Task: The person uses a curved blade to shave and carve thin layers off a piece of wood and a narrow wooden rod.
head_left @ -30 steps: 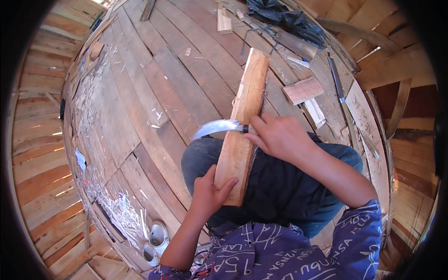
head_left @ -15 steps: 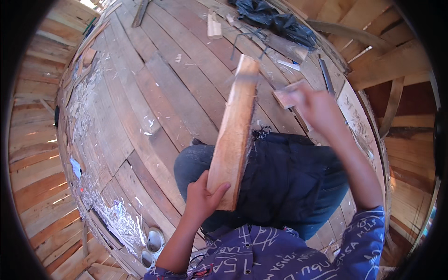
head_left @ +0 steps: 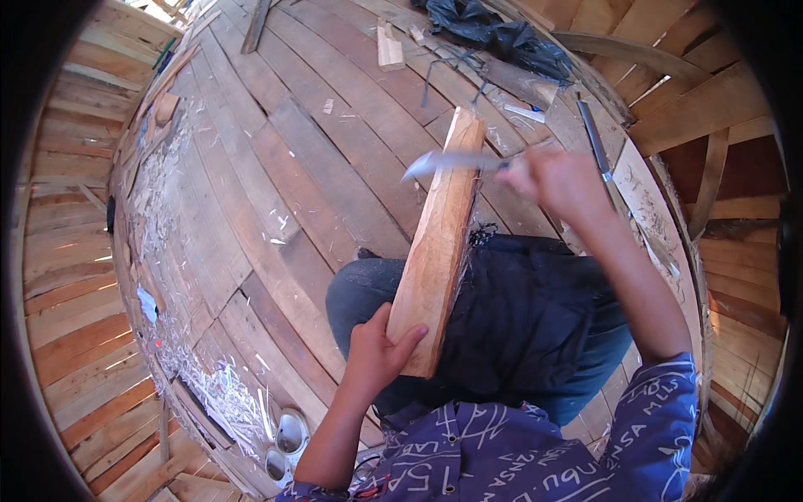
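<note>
Wooden plank [head_left: 437, 251]: long, narrow, pale orange-brown, grain running lengthwise, edges rough. It stands tilted over the person's dark-trousered lap, lower end near the belly, upper end pointing away toward the plank floor [head_left: 276, 167] of curved boards. Wood shavings [head_left: 209, 393] lie scattered along the floor seams at far left, beside two round metal tins [head_left: 284, 443].

Change since 0.5 s ago: the blade now lies across the upper part of the plank, where earlier the right hand was lifted off to the right of the plank's top with the blade not clearly seen. One second ago the blade crossed the plank at mid-length, nearer the body. The plank's tilt and the left hand's grip are unchanged.

Left hand [head_left: 376, 351]: closed around the plank's lower end, thumb on the near face, fingers wrapped round the left edge, forearm rising from the bottom edge.

Blade [head_left: 452, 163]: curved, grey metal, motion-blurred, tip pointing left, crossing the plank near its top.

Right hand [head_left: 560, 180]: fist closed on the blade's handle, blurred, held just right of the plank's upper end; arm extended forward, patterned blue sleeve at the shoulder.
</note>
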Action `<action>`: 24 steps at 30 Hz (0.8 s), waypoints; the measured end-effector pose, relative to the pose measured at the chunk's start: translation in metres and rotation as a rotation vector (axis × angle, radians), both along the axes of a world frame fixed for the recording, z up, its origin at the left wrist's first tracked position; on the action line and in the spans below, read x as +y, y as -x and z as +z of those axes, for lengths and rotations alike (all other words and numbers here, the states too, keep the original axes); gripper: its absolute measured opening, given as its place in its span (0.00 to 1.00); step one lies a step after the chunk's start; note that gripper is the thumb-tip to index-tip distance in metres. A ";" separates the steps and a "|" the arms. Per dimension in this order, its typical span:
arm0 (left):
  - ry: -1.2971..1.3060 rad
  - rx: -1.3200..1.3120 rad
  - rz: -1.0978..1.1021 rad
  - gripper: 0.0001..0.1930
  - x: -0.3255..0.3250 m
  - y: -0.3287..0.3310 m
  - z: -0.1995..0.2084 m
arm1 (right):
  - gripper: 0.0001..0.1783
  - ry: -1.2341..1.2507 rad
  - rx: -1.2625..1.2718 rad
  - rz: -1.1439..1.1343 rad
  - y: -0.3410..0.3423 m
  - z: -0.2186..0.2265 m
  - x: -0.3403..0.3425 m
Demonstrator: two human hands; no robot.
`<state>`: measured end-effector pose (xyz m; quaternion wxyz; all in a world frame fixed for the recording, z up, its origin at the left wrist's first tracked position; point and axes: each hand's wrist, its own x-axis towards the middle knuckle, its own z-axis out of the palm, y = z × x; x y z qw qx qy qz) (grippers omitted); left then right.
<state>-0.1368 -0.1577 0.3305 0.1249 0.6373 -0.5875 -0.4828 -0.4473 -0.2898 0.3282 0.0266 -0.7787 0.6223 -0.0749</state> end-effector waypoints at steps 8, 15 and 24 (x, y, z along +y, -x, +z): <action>-0.066 -0.021 -0.075 0.21 0.005 -0.004 -0.003 | 0.27 0.003 0.155 -0.356 0.069 -0.027 -0.025; 0.000 0.049 -0.023 0.22 0.002 -0.002 -0.002 | 0.30 0.030 -0.170 -0.554 0.140 -0.016 0.019; 0.113 0.131 0.025 0.21 0.012 -0.002 -0.009 | 0.29 0.025 -0.583 -0.636 0.094 -0.072 0.070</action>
